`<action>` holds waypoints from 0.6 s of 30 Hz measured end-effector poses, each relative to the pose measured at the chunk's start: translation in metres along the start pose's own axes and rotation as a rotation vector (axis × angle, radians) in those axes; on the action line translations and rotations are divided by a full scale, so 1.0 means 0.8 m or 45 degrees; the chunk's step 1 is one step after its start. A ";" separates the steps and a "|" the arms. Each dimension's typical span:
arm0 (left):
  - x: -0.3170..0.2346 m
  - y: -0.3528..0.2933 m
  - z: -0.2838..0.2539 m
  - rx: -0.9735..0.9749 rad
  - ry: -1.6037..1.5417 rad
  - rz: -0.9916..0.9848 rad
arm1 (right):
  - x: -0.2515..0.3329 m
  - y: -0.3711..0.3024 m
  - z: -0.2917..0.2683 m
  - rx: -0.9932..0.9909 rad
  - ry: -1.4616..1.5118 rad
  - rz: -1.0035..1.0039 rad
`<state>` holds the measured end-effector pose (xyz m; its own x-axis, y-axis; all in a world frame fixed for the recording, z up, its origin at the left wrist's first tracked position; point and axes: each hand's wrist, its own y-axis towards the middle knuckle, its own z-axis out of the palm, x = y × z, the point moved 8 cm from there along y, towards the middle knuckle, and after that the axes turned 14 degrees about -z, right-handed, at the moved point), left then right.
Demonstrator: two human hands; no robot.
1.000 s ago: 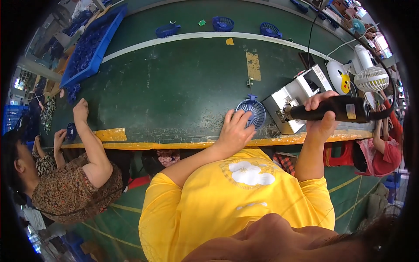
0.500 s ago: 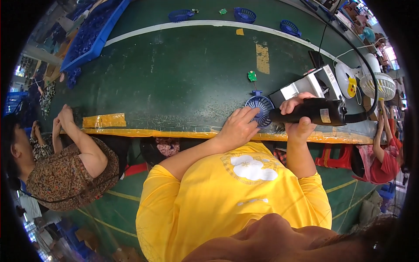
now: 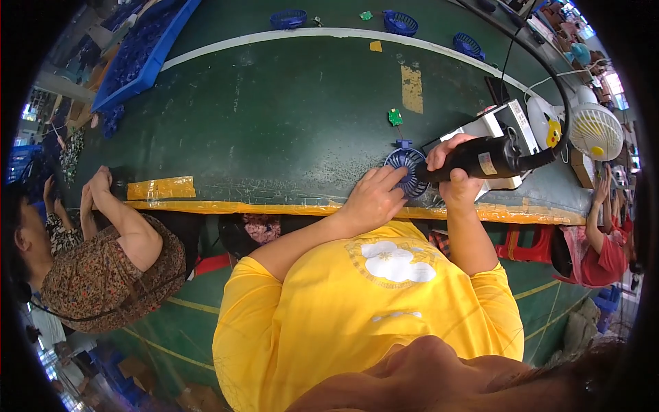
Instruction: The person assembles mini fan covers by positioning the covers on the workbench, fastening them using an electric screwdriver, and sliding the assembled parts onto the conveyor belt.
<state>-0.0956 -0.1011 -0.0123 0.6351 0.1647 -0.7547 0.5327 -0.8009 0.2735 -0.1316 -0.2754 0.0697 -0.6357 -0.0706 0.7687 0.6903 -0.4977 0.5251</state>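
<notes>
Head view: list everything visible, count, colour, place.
bench: 1, green, centre
near fan cage: 1, blue, near bench edge
far fan cages: 3, blue, far bench
circuit boards: 2 clear, green, mid and far bench
handheld tool: 1, black, in right hand
box frame: 1, white and black, right bench
desk fan: 1, white, right
tray: 1, blue, upper left
tape patches: 3, yellow, on bench
co-workers: 2 clear, patterned, red tops, left and right
shirt: 1, yellow, lower centre
left hand: 1, bare, on near fan cage
right hand: 1, bare, on tool
</notes>
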 end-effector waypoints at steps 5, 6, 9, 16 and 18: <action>-0.006 0.003 -0.007 -0.010 0.032 0.022 | 0.011 0.001 -0.007 -0.016 -0.031 0.007; -0.007 0.002 -0.006 -0.010 0.037 0.020 | 0.020 0.003 -0.016 -0.048 -0.046 0.028; -0.004 -0.002 -0.007 -0.010 0.052 0.010 | 0.083 0.038 -0.027 -0.091 -0.205 -0.135; 0.002 -0.001 -0.002 0.025 0.056 0.104 | 0.147 0.079 -0.041 -0.205 -0.440 -0.379; 0.004 -0.001 -0.002 0.034 0.050 0.110 | 0.137 0.077 -0.046 -0.214 -0.418 -0.329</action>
<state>-0.0935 -0.0989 -0.0139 0.6996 0.1163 -0.7050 0.4605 -0.8278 0.3204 -0.1715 -0.3459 0.1726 -0.6176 0.3392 0.7095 0.4404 -0.5983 0.6694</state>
